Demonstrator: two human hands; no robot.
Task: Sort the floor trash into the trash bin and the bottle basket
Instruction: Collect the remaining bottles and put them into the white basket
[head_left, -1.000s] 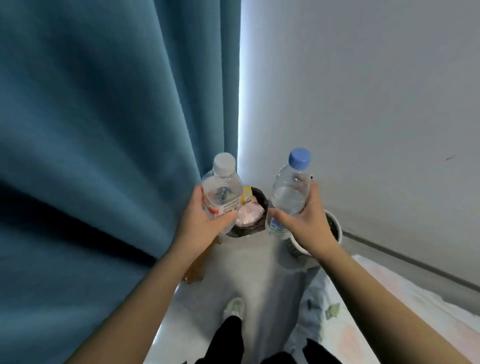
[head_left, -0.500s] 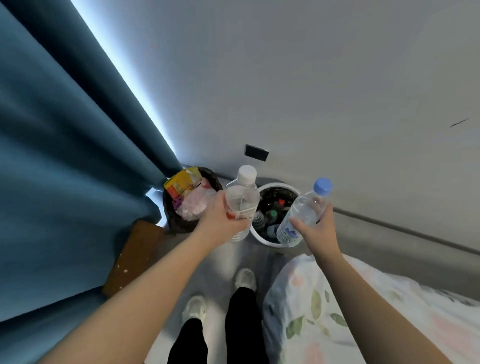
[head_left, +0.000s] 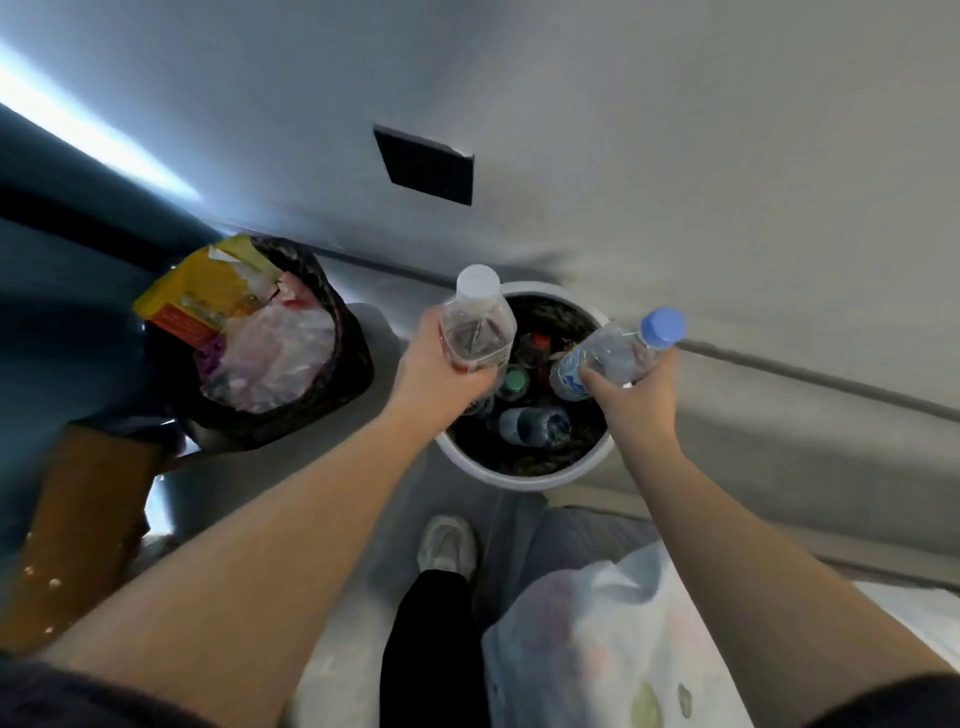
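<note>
Head view. The left hand (head_left: 435, 371) is gripping the white-capped bottle (head_left: 478, 327), its fingers curling closely round the lower body and the thumb lying across the near side. The cap end is standing clear above the fingers. This bottle is hanging over the left edge of the bottle basket (head_left: 519, 478).

The right hand (head_left: 634, 397) is gripping the blue-capped bottle (head_left: 615, 356), the fingers wrapping its middle from below and the thumb pressing the labelled end. The bottle is tilting, with its cap pointing away to the right. It is hovering over the right part of the basket's mouth.

Inside the basket several bottles (head_left: 535, 423) are lying, with a green cap (head_left: 514, 379) and a red cap (head_left: 540, 340) showing between the two hands.

Left of the basket and apart from it, the trash bin (head_left: 348, 364) is standing, holding a yellow packet (head_left: 208, 296) and crumpled clear plastic (head_left: 275, 353). Just nearer than the basket a pale shoe (head_left: 447, 543) is resting on the floor. Near the basket's right side, flowered bedding (head_left: 597, 623) is lying.
</note>
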